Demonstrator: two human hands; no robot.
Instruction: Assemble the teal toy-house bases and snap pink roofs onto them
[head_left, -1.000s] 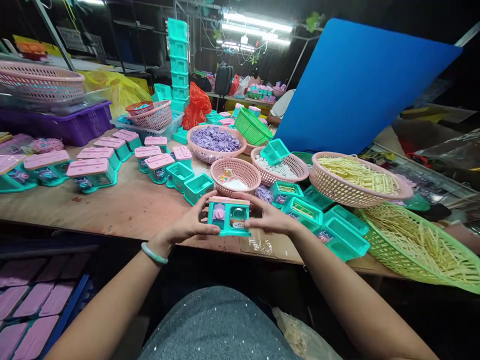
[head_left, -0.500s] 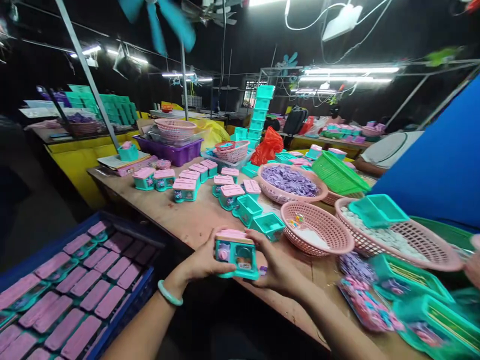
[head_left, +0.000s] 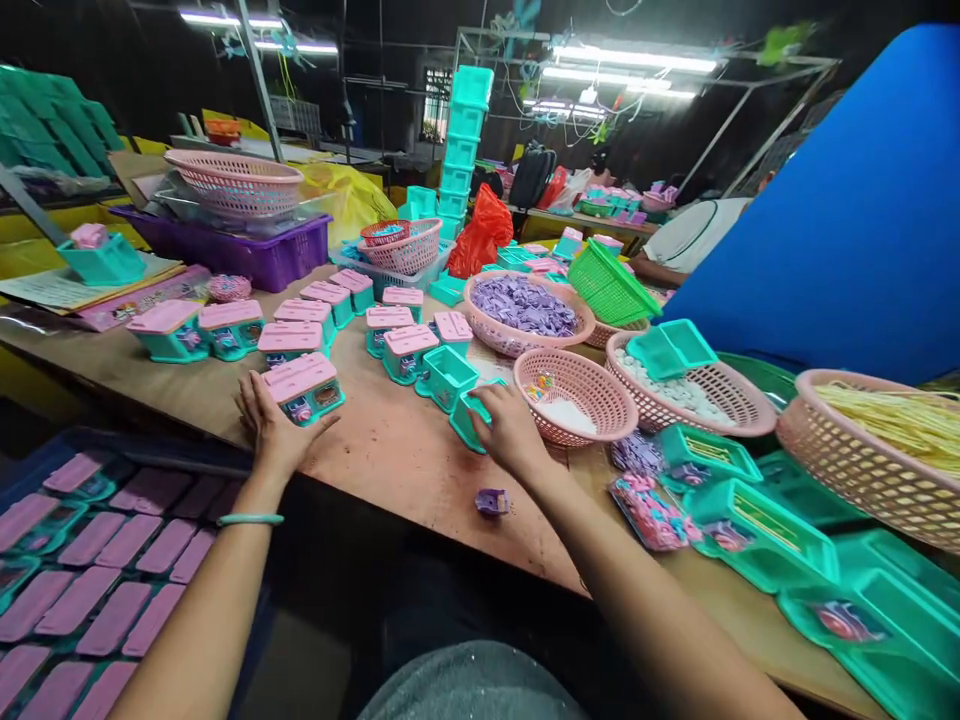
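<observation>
My left hand point(head_left: 271, 432) cups the near side of a teal toy box with a pink lid point(head_left: 304, 384), which rests on the wooden table point(head_left: 390, 455) at the front of several like boxes. My right hand point(head_left: 511, 428) lies over an open teal box without a lid point(head_left: 469, 416), fingers curled on its rim, beside a second open teal box point(head_left: 448, 373). A small purple piece point(head_left: 492, 500) lies loose on the table just in front of my right wrist.
Pink baskets hold purple pieces point(head_left: 525, 308), white pieces point(head_left: 690, 385), small parts point(head_left: 574, 393) and yellow sticks point(head_left: 885, 440). Teal trays point(head_left: 757, 525) sit at the right. A blue crate of lidded boxes point(head_left: 82, 560) stands low at the left. A blue board point(head_left: 840, 230) rises at the right.
The lidded toy box, held in both hands before me, now sits on the table to the left under my left hand. My right hand has moved onto an open teal box.
</observation>
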